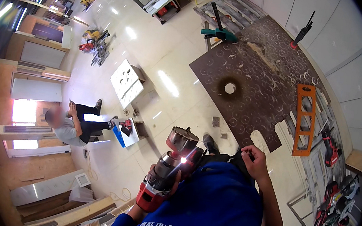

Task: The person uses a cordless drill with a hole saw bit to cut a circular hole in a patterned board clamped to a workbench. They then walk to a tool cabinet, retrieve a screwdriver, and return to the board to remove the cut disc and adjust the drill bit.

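Observation:
My left hand (175, 185) grips a red and black cordless drill (165, 171) in front of my blue top. A wide toothed hole saw (182, 140) is fitted in its chuck, teeth up, and a bright light glows beside the chuck. My right hand (254, 163) hangs loosely curled by my right hip, and I see nothing in its fingers. Ahead to the right, a dark brown panel (255, 95) printed with rings has a round hole (230, 89) through it with a dark smudge around it. Sawdust (264, 58) lies across the panel.
A green clamp (219, 33) and a red clamp (302, 31) sit on the panel. An orange slotted frame (305, 120) and several power tools (326, 207) lie on slats at right. A person (73, 124) sits at left, near a white box (127, 83) on the tiled floor.

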`<action>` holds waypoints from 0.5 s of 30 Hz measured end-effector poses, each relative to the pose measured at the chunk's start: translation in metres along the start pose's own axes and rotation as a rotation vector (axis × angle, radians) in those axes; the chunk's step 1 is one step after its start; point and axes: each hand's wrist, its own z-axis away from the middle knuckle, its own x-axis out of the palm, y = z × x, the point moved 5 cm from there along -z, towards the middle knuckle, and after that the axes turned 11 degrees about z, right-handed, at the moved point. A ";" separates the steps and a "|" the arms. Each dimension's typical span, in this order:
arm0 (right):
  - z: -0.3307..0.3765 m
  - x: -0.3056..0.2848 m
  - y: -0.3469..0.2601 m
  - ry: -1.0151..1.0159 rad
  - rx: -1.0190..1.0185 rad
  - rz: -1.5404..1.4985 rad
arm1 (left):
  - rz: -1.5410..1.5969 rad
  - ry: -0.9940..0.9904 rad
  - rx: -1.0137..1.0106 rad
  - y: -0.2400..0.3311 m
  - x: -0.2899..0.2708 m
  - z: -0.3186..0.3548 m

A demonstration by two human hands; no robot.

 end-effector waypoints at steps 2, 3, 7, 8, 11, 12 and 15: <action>0.003 -0.002 0.002 0.003 0.005 -0.012 | 0.182 -0.031 -0.036 -0.014 0.003 0.002; 0.004 -0.003 0.003 0.010 0.004 -0.019 | 0.333 -0.030 -0.061 -0.019 0.005 0.003; 0.009 -0.008 0.005 0.031 -0.015 -0.008 | 0.739 0.051 -0.023 0.006 0.008 -0.010; 0.010 -0.008 0.007 0.029 -0.011 -0.010 | 0.675 0.052 0.032 0.021 0.007 -0.015; 0.012 -0.008 0.012 0.027 -0.003 -0.030 | 0.962 0.019 0.079 0.034 0.015 -0.023; 0.013 -0.007 0.013 0.033 -0.006 -0.043 | 0.999 0.024 0.034 0.032 0.016 -0.021; 0.014 -0.006 0.016 0.032 0.000 -0.064 | 0.418 0.083 -0.019 0.011 0.009 -0.007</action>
